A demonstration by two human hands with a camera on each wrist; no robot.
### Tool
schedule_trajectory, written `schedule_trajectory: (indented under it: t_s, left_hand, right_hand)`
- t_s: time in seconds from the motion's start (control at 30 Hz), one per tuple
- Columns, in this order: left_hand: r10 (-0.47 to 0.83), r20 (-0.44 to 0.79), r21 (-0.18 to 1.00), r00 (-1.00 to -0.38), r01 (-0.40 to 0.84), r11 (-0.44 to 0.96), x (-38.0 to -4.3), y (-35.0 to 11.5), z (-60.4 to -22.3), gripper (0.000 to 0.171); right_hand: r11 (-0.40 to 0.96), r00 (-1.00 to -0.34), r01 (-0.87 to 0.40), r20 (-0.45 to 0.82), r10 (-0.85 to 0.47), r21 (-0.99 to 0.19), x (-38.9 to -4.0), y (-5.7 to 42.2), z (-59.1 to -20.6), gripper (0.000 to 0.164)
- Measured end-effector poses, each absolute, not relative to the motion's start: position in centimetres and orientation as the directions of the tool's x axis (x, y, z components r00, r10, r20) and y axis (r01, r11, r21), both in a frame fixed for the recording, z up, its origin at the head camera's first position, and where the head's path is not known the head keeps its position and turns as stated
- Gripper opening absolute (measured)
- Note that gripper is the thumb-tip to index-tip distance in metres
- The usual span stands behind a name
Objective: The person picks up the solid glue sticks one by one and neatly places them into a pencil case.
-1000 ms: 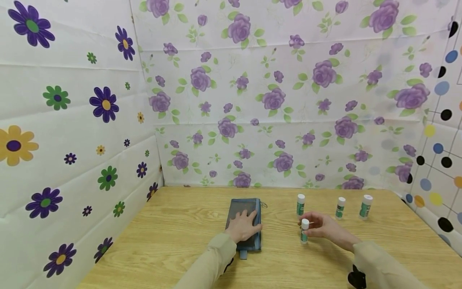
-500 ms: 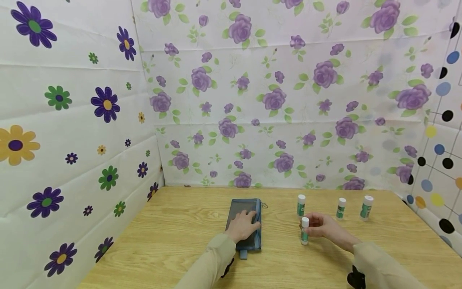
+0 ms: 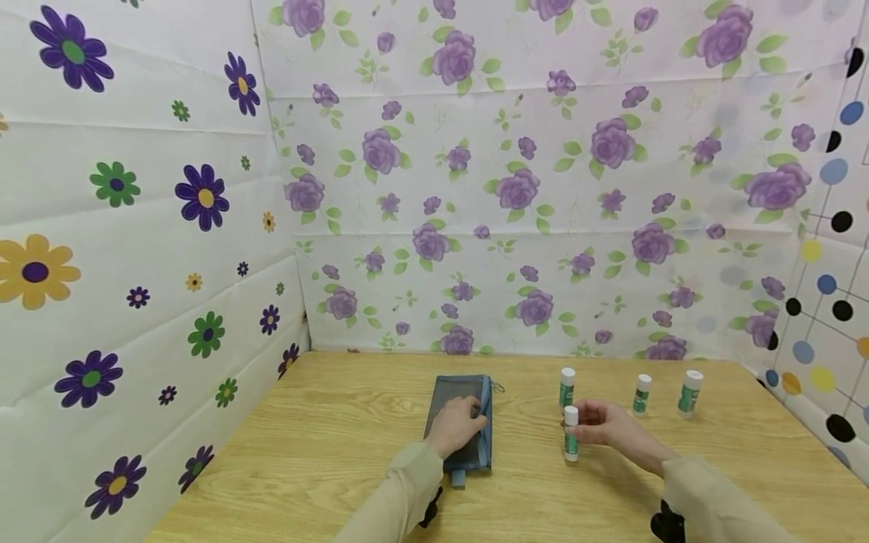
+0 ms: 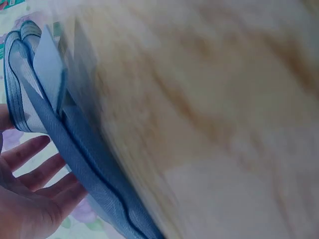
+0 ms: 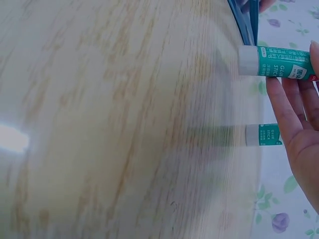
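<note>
A dark blue-grey mesh zipper pouch [image 3: 456, 387] lies flat on the table, with a zipper band along its right side. My left hand [image 3: 456, 428] rests on it, fingers loosely bent and tips near the zipper; in the left wrist view those fingers [image 4: 45, 172] lie against the blue band [image 4: 92, 149]. To the right, my right hand [image 3: 611, 430] pinches a white-capped green glue stick [image 3: 572, 449], which stands upright at the tabletop. The right wrist view shows its green label [image 5: 281, 62], with the thumb and fingers around it.
Behind the held glue stick stands another glue stick [image 3: 567, 391]. A small glue stick [image 3: 641, 395] and a thicker glue stick [image 3: 689, 395] stand farther right. Flower-printed sheets [image 3: 421, 188] wall the wood-grain table [image 3: 326, 422] at the back and left.
The left hand's fingers have drawn in from a wide spread to a loose bend on the pouch. The right hand still holds the glue stick, which has shifted very slightly.
</note>
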State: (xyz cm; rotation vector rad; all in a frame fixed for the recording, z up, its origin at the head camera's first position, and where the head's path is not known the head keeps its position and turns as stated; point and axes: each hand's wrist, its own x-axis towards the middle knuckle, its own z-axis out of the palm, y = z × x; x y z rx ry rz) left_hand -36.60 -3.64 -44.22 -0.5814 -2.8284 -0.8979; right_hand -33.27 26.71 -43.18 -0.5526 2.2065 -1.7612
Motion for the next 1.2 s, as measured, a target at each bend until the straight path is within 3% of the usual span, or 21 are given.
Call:
schedule_trajectory:
  t_s: [0.2,0.43,0.53,0.9,1.2]
  left_hand:
    - [0.297,0.257,0.58,-0.92,0.393,0.714,-36.5,-3.6,-44.3,0.023]
    - [0.242,0.281,0.656,-0.929,0.37,0.658,-36.3,-3.6,-44.2,0.013]
    - [0.218,0.286,0.688,-0.933,0.358,0.631,-36.1,-3.6,-44.1,0.01]
    - [0.156,0.338,0.761,-0.928,0.367,0.535,-36.3,-3.6,-44.4,0.008]
    - [0.125,0.358,0.783,-0.925,0.37,0.5,-36.3,-3.7,-44.5,0.006]
  right_hand:
    - [0.179,-0.887,-0.14,0.043,-0.46,-0.974,-33.3,26.4,-43.0,0.034]
    - [0.114,-0.91,-0.174,0.115,-0.399,-0.978,-33.3,25.6,-42.9,0.047]
    - [0.105,-0.923,-0.159,0.11,-0.37,-0.982,-33.4,25.4,-42.8,0.045]
    - [0.105,-0.928,-0.145,0.099,-0.358,-0.984,-33.5,24.8,-42.4,0.052]
    - [0.126,-0.92,-0.122,0.065,-0.387,-0.985,-33.6,24.4,-42.0,0.046]
